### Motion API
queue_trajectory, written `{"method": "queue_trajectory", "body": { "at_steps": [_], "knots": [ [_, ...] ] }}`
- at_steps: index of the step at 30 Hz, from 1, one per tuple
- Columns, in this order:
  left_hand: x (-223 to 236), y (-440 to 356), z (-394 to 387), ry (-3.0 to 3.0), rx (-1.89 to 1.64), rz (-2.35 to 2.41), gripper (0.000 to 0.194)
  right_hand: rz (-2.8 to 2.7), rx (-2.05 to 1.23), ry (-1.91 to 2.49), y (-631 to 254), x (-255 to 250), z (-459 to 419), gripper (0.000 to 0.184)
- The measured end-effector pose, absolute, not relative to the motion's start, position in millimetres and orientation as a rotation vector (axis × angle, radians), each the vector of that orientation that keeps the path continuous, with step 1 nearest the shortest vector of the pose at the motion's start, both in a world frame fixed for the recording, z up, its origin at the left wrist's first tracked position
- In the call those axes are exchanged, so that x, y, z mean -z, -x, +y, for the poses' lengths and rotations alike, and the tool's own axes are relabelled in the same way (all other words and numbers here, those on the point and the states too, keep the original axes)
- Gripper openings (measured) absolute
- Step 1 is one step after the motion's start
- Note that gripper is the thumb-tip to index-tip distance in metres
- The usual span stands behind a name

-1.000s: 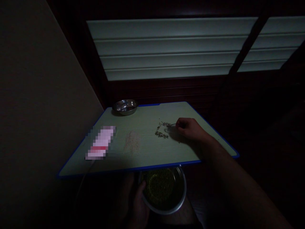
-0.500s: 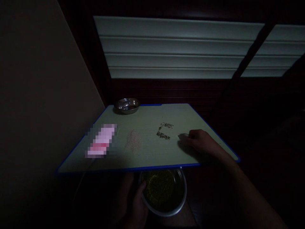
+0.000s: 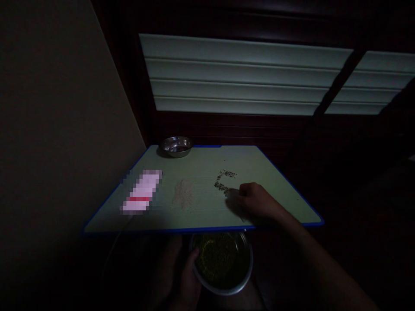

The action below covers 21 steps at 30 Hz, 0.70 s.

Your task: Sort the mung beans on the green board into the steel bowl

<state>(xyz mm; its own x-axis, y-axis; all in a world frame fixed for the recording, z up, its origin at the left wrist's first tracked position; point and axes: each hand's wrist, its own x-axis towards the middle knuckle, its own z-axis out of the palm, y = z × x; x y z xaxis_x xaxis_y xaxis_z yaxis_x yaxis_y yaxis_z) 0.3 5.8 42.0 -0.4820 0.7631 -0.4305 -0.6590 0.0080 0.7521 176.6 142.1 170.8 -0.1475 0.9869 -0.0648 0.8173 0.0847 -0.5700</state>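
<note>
Below the near edge of the board, my left hand [image 3: 191, 276] is closed on the rim of a metal bowl [image 3: 228, 291]. Small green grains [image 3: 218, 257], like mung beans, lie in that bowl. Over the right part of the board, my right hand [image 3: 256, 198] is closed on a small, thin greyish flat piece [image 3: 231, 194]; its exact kind is too dim to tell. The piece is at the lower end of a C-shaped scatter of dark grains [image 3: 220, 183]. To the left of that scatter is a heap of pale grains [image 3: 183, 193].
The pale green board [image 3: 204, 164] has a blue rim. On its far left corner stands a shallow metal bowl [image 3: 177, 147] with something dark inside. A pixelated flat pinkish object [image 3: 142, 190] with a cable lies at left. A dark-framed slatted panel [image 3: 240, 77] rises behind.
My right hand has moved left and slightly nearer with the flat piece, reaching the lower end of the dark grains. My left hand still holds the bowl. The view has shifted slightly.
</note>
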Motion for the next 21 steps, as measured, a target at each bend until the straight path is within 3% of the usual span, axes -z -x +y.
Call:
{"method": "queue_trajectory", "body": {
  "at_steps": [6, 12, 21],
  "knots": [
    [-24, 2, 6, -0.107, -1.653, 1.112, 0.06, -1.985, -0.93, 1.408, -203, -175, 184, 0.005],
    [-13, 6, 2, -0.198, -1.707, 1.157, 0.066, -1.874, -0.756, 1.24, -211, -148, 209, 0.014],
    [-15, 5, 4, -0.23, -1.65, 1.11, 0.073, -1.902, -0.79, 1.216, -222, -139, 206, 0.024]
  ]
}}
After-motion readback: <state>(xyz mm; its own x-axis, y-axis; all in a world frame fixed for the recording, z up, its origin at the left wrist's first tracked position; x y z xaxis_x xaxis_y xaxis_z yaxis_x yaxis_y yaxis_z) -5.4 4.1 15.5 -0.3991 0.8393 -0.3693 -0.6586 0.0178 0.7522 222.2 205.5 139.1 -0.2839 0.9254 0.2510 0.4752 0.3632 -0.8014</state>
